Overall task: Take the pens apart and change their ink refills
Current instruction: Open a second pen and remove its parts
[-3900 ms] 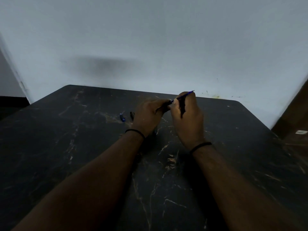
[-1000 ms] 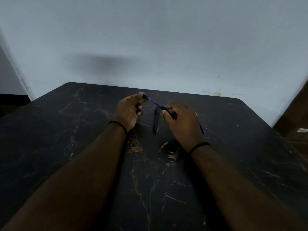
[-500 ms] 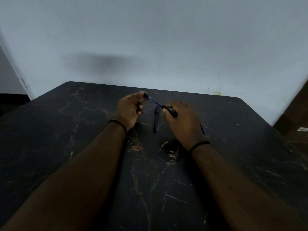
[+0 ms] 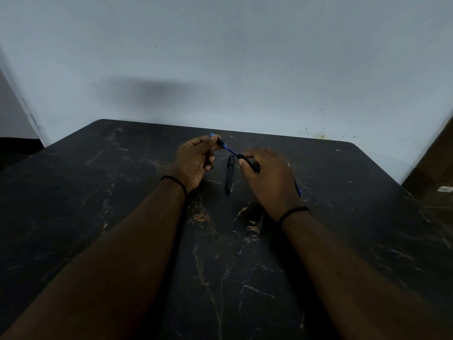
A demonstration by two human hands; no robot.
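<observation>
A thin blue ink refill [image 4: 231, 150] stretches between my two hands above the dark marble table [image 4: 343, 217]. My left hand [image 4: 195, 160] pinches the pen's black front piece [image 4: 220, 143] at the refill's far end. The black pen barrel [image 4: 250, 163] is gripped in my right hand [image 4: 269, 177], and the refill enters its mouth. Between my hands a second black pen [image 4: 229, 174] lies flat on the table, pointing away from me. A blue refill [image 4: 297, 188] shows just past my right hand, mostly hidden by it.
The table's far edge meets a pale wall [image 4: 220, 57]. A brown wooden surface [image 4: 436, 173] stands at the right, past the table's rounded corner. Dark floor shows at the far left.
Since 3.9 s ago my hands drew apart, exposing the refill between barrel and front piece, and a black pen now lies between them. Over the last second almost nothing moved.
</observation>
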